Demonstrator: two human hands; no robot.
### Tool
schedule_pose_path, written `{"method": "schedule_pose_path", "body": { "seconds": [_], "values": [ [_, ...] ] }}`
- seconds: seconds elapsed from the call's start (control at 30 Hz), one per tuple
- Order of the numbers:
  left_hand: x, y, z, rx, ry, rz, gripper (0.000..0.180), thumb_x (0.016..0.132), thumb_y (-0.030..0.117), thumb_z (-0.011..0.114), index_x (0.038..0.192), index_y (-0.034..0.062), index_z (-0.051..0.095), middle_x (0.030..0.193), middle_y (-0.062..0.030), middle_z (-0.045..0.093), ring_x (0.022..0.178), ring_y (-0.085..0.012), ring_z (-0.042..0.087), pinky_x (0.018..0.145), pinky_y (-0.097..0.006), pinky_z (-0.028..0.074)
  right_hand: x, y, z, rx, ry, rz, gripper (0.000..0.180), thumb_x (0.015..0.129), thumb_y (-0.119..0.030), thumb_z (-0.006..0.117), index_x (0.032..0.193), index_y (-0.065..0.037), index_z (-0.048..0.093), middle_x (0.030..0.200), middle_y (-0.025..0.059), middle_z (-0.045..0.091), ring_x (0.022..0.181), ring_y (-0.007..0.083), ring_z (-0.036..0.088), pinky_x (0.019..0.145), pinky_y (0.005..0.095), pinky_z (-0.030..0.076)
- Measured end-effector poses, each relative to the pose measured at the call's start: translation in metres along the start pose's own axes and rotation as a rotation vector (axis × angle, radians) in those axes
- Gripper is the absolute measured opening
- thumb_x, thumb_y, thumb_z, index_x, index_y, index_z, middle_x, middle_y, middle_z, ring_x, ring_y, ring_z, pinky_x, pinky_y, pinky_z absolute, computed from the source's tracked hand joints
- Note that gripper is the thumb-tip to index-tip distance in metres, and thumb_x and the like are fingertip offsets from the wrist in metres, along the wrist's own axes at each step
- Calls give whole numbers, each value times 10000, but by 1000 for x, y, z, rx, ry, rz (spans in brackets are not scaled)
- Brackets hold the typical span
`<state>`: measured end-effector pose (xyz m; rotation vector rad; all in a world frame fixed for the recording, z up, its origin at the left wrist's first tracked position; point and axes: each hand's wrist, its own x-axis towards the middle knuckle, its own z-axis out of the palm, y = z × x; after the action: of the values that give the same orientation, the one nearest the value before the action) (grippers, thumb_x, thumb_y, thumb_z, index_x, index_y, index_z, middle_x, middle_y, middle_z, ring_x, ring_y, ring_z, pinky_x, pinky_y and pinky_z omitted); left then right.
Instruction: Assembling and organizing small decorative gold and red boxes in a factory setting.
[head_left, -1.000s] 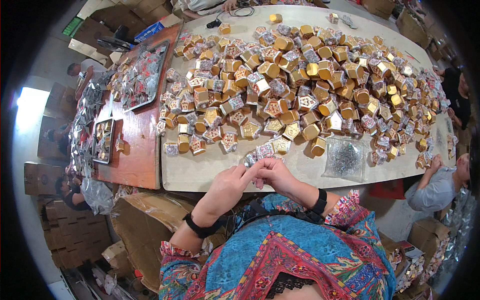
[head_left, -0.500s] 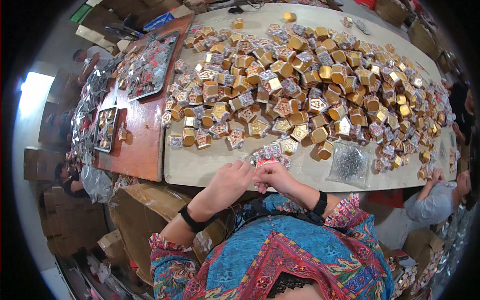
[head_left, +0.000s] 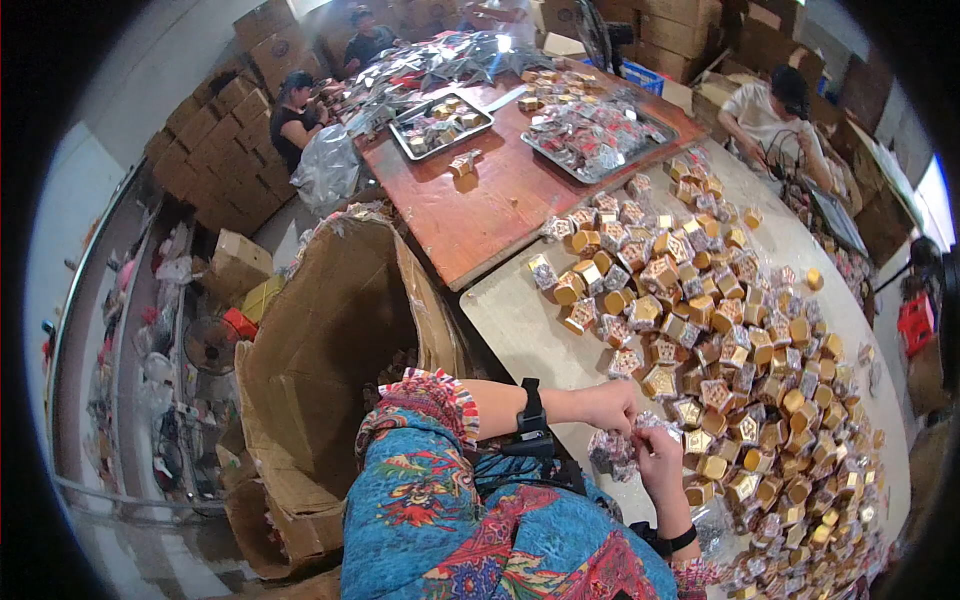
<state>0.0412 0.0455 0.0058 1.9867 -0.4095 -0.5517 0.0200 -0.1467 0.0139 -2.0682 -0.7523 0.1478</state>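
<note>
Both my hands meet at the near edge of a pale table (head_left: 520, 320). My left hand (head_left: 607, 405) and my right hand (head_left: 660, 455) are closed together on a small clear-wrapped packet (head_left: 617, 447) with a patterned box inside. A black band sits on each wrist. Just beyond my fingers lies a wide heap of small gold and patterned hexagonal boxes (head_left: 720, 340), several of them in clear wrapping.
A large open cardboard carton (head_left: 330, 350) stands to my left by the table edge. A red-brown table (head_left: 480, 200) beyond holds metal trays (head_left: 440, 125) of the same boxes. Other people sit at the far left (head_left: 295, 115) and far right (head_left: 765, 115). Stacked cartons line the walls.
The camera has swung to the left, so the carton and floor now fill the left side. My hands stay together on the wrapped packet at the table edge.
</note>
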Motion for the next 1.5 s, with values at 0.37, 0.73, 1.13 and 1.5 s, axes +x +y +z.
{"method": "schedule_pose_path", "body": {
  "seconds": [0.37,0.73,1.13,1.5],
  "values": [
    [3,-11,-2,-624,-154,-261,57,686,9,612,713,-38,633,605,-115,613,500,-171,605,474,-273,521,8,-1,3,-202,-2,-209,128,726,1,600,844,-43,578,725,129,584,641,290,582,569,361,470],
    [21,-9,3,-370,-211,-195,143,713,10,504,683,-61,624,642,-149,641,556,-212,650,490,-306,534,6,-1,7,-213,140,-131,96,722,32,574,795,-31,568,674,149,559,594,301,564,532,380,443],
    [33,10,-4,-347,-166,-230,103,665,-16,541,670,-101,598,604,-180,615,511,-228,634,430,-321,523,5,1,4,-197,194,-16,41,794,-35,549,807,0,564,703,173,580,625,336,568,575,386,448],
    [36,-19,-40,-200,-136,-242,318,758,125,552,1059,29,582,754,-127,624,548,-219,631,452,-306,517,8,25,8,-210,152,-64,23,749,0,562,753,-8,541,685,164,569,609,339,557,559,390,437]
  ]
}}
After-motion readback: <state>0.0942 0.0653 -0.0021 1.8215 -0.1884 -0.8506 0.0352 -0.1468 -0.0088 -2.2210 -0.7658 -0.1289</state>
